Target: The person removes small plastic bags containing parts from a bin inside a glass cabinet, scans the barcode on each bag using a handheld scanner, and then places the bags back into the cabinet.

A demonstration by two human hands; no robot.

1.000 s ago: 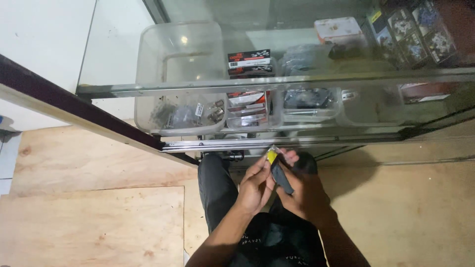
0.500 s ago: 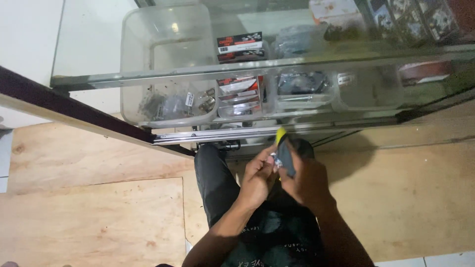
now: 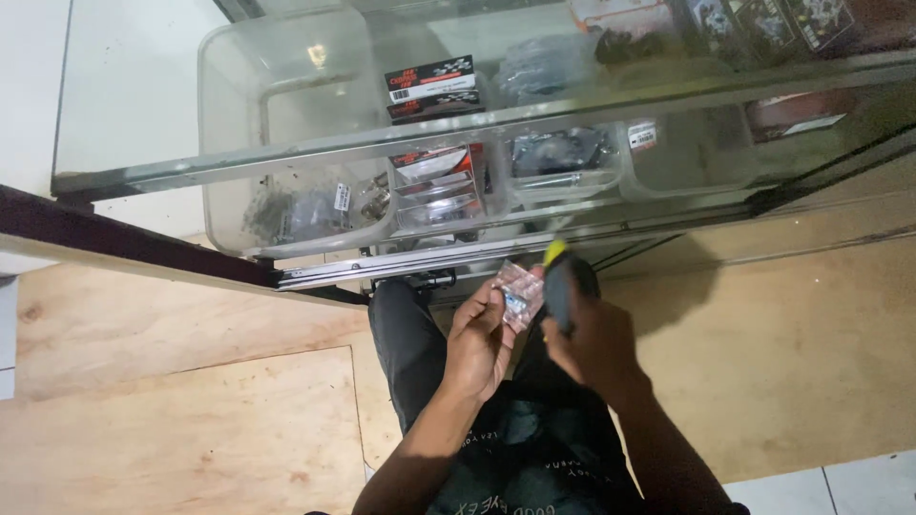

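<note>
My left hand (image 3: 480,341) pinches a small clear plastic packet (image 3: 520,293) with tiny parts inside, held up in front of my chest. My right hand (image 3: 590,336) is closed around a dark tool with a yellow tip (image 3: 556,275), whose upper end touches the packet's right edge. Both hands are close together, just below the lower metal rail (image 3: 448,259) of a glass display cabinet. My dark trouser leg and black printed shirt lie beneath the hands.
The glass cabinet (image 3: 611,95) spans the top, with clear plastic bins (image 3: 286,205) of small hardware and red-and-black packaged parts (image 3: 431,86) on its shelves. Plywood floor panels (image 3: 191,420) lie left and right; a dark wooden edge (image 3: 114,238) crosses at left. White tiles show at bottom right.
The view has shifted, so the cabinet sits further right. My hands have drawn slightly apart and the clear packet now shows between them; the tool stays in my right hand.
</note>
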